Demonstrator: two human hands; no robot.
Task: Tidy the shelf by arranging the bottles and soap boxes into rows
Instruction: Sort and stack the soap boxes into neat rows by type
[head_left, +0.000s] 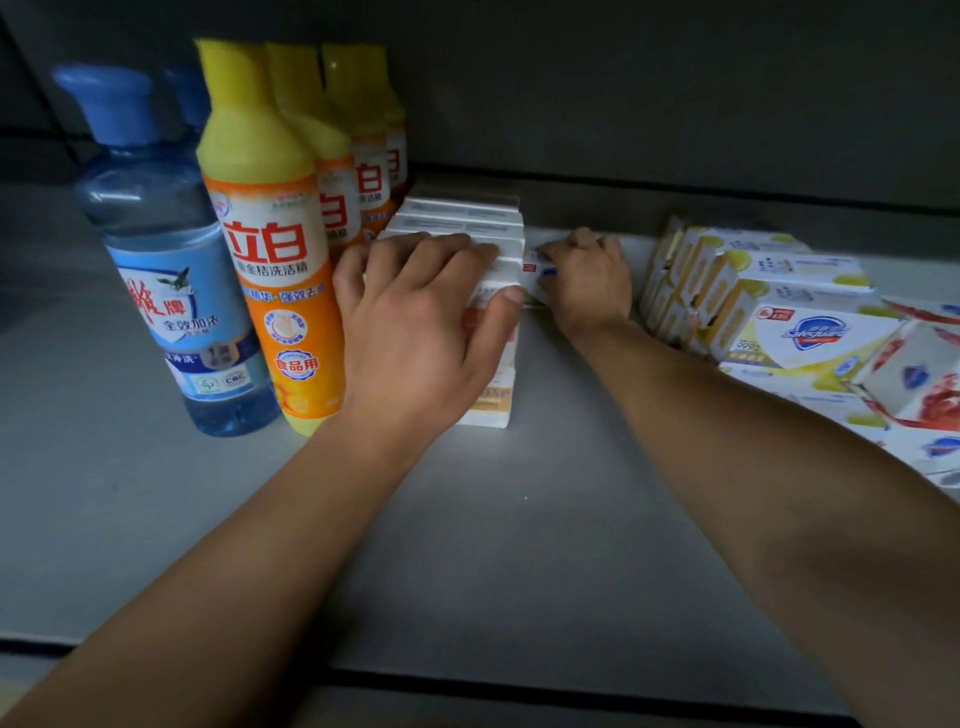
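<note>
Left hand (415, 306) grips the white soap-box row (467, 223); right hand (587, 280) pinches one box (535, 270); four yellow-capped bottles (270, 234).

The dish-soap bottles (275, 249) are yellow with orange labels and red characters. The water-clear bottle (171, 270) has a blue cap and blue label. The standing soap boxes (467, 223) are white; the lemon soap boxes (779, 291) are white and yellow. The shelf (519, 545) is grey.
</note>
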